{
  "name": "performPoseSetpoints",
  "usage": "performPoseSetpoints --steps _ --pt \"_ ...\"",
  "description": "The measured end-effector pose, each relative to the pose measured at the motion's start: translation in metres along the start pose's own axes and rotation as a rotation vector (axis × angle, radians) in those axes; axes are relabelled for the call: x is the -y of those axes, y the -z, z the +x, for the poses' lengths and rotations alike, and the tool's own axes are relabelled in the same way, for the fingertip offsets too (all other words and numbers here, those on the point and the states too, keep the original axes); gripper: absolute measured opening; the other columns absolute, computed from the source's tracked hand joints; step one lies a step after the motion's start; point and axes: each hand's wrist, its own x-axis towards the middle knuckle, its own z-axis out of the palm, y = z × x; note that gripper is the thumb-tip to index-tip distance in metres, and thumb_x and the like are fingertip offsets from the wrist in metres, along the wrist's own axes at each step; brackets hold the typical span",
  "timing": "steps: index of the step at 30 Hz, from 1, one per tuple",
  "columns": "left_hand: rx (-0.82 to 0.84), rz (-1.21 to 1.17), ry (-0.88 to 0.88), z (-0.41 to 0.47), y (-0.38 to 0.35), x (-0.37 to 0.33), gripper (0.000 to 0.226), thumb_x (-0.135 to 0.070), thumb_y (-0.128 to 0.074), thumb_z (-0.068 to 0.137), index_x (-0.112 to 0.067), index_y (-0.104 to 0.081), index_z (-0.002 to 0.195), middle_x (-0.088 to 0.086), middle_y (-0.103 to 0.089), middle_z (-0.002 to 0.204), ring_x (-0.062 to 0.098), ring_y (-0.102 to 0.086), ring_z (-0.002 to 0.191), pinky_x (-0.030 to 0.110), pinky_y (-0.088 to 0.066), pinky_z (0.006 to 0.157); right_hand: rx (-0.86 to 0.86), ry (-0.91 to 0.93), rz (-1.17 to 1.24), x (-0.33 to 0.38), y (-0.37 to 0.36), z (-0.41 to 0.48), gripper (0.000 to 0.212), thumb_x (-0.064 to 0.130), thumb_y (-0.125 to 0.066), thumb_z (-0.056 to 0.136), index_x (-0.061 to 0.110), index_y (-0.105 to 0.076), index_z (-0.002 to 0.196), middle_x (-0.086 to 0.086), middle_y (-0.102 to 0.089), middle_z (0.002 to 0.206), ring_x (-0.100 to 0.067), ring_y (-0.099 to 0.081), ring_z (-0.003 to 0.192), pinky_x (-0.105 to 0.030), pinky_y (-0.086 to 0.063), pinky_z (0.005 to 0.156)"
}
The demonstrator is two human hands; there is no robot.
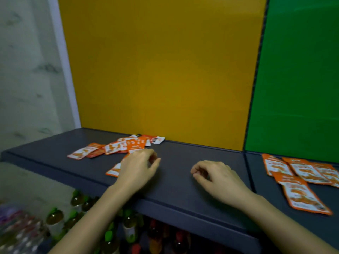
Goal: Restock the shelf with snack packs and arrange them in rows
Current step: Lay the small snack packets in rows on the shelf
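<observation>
A loose heap of orange-and-white snack packs [121, 146] lies near the back of the dark grey shelf [176, 189], in front of the yellow panel. My left hand [137, 168] hovers over one pack [113, 171] lying apart from the heap, covering its right part; its fingers are loosely curled and whether they touch the pack is unclear. Over bare shelf to the right is my right hand [216, 177], fingers curled loosely, holding nothing. Several more packs [300, 180] lie overlapping on the adjoining shelf section at far right.
A yellow back panel [161, 70] and a green one [297, 79] rise behind the shelf. Bottles of drink with green and red caps [77, 213] stand on the lower level beneath the shelf's front edge. A pale wall is at left.
</observation>
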Motion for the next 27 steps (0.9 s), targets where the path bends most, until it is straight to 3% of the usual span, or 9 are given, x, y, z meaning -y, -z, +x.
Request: performPoseSetpoints --steps 6,10,13,17,20,25,27 --pt "0.000 0.032 0.095 -0.026 0.028 0.108 0.020 -0.041 -0.052 0.089 -0.026 -0.064 0.093 -0.007 -0.067 0.098 0.017 -0.059 0.100 0.030 -0.041 0.071 0.078 -0.145 0.113 0.076 -0.060 0.048 0.023 0.047 -0.052 0.088 0.032 -0.061 0.102 0.016 -0.060 0.090 -0.011 -0.057 0.093 -0.029 -0.046 0.081" --pt "-0.008 0.026 0.112 -0.028 0.039 0.151 0.018 -0.041 -0.052 0.089 -0.026 -0.063 0.091 -0.006 -0.066 0.099 0.016 -0.058 0.100 0.028 -0.038 0.070 0.130 -0.280 0.102 0.111 -0.086 0.075 0.048 0.065 -0.047 0.083 0.024 -0.063 0.102 0.010 -0.062 0.097 -0.017 -0.059 0.101 -0.030 -0.044 0.079" --pt "-0.010 0.037 0.105 -0.019 0.039 0.171 0.019 -0.040 -0.052 0.089 -0.026 -0.063 0.094 -0.006 -0.064 0.103 0.016 -0.056 0.102 0.028 -0.037 0.071 0.160 -0.317 -0.069 0.131 -0.100 0.097 0.069 0.079 -0.035 0.076 0.015 -0.059 0.081 -0.003 -0.063 0.098 -0.024 -0.060 0.100 -0.031 -0.040 0.071" --pt "-0.020 0.019 0.121 0.005 0.030 0.186 0.019 -0.038 -0.052 0.089 -0.023 -0.063 0.095 -0.004 -0.064 0.103 0.016 -0.055 0.101 0.027 -0.037 0.070 0.245 -0.351 -0.279 0.145 -0.110 0.134 0.088 0.084 -0.027 0.074 0.011 -0.064 0.106 -0.009 -0.061 0.117 -0.027 -0.056 0.111 -0.032 -0.037 0.076" --pt "-0.022 0.028 0.091 0.027 0.016 0.190 0.022 -0.037 -0.053 0.089 -0.019 -0.063 0.099 -0.001 -0.064 0.105 0.017 -0.055 0.104 0.030 -0.042 0.078 0.299 -0.381 -0.348 0.148 -0.118 0.158 0.088 0.085 -0.030 0.072 0.012 -0.063 0.111 -0.008 -0.060 0.122 -0.025 -0.054 0.115 -0.031 -0.040 0.083" --pt "0.019 0.097 0.036 0.065 -0.004 0.199 0.030 -0.039 -0.049 0.091 -0.019 -0.058 0.112 -0.001 -0.060 0.114 0.016 -0.051 0.108 0.028 -0.042 0.083 0.465 -0.419 -0.291 0.134 -0.123 0.182 0.091 0.084 -0.041 0.069 0.014 -0.053 0.126 -0.005 -0.054 0.132 -0.025 -0.051 0.120 -0.033 -0.041 0.093" --pt "0.061 0.132 0.030 0.078 -0.010 0.205 0.036 -0.041 -0.049 0.091 -0.018 -0.054 0.118 0.000 -0.058 0.119 0.017 -0.049 0.112 0.029 -0.041 0.087 0.504 -0.410 -0.233 0.123 -0.118 0.187 0.088 0.082 -0.047 0.068 0.015 -0.050 0.126 -0.003 -0.055 0.130 -0.023 -0.053 0.118 -0.033 -0.042 0.090"
